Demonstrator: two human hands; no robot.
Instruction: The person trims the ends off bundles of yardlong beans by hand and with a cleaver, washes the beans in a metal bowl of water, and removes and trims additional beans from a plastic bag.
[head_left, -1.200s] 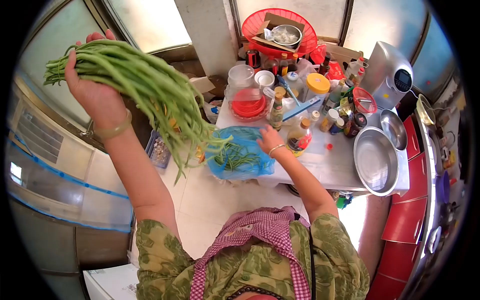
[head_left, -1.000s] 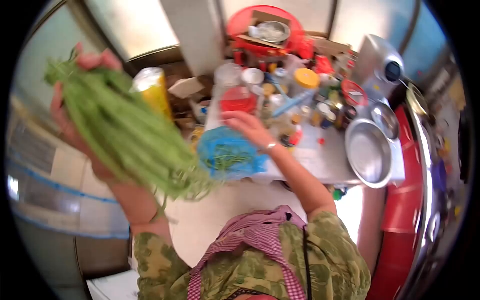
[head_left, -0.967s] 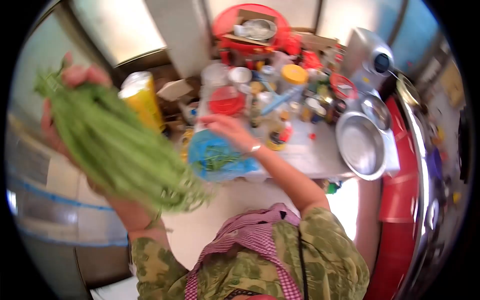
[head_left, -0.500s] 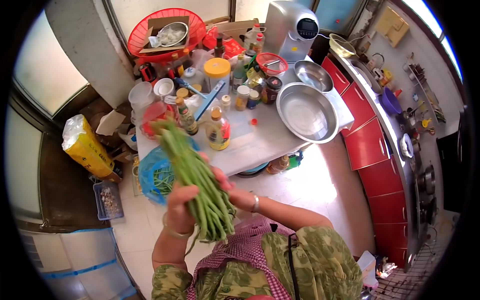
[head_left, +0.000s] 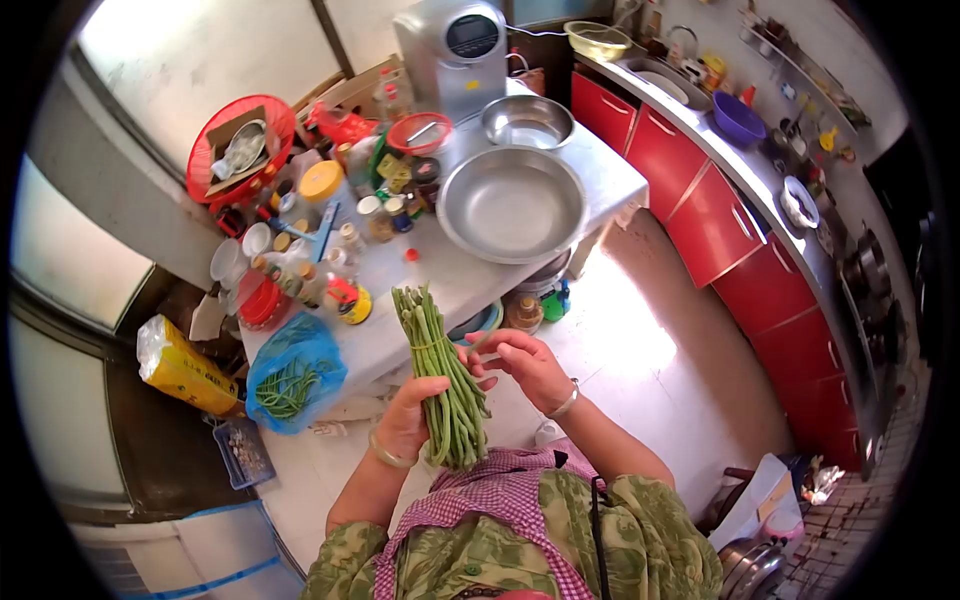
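Note:
A bundle of long green beans stands nearly upright in front of my body, with a thin band around its upper part. My left hand is wrapped round the bundle's lower left side. Just right of the bundle is my right hand, its fingers apart and slightly curled, near the beans' edge. A blue plastic bag with more green beans in it lies at the table's left front corner. The large metal basin sits beyond my hands on the table.
The table holds bottles, jars, a red strainer, a smaller metal bowl and a silver appliance. Red cabinets and a counter run along the right. A yellow package and blue basket stand at the left.
The bundle has come down from the upper left to in front of my body and now stands upright. My right hand has moved from beside the blue bag to the bundle. The view has turned right.

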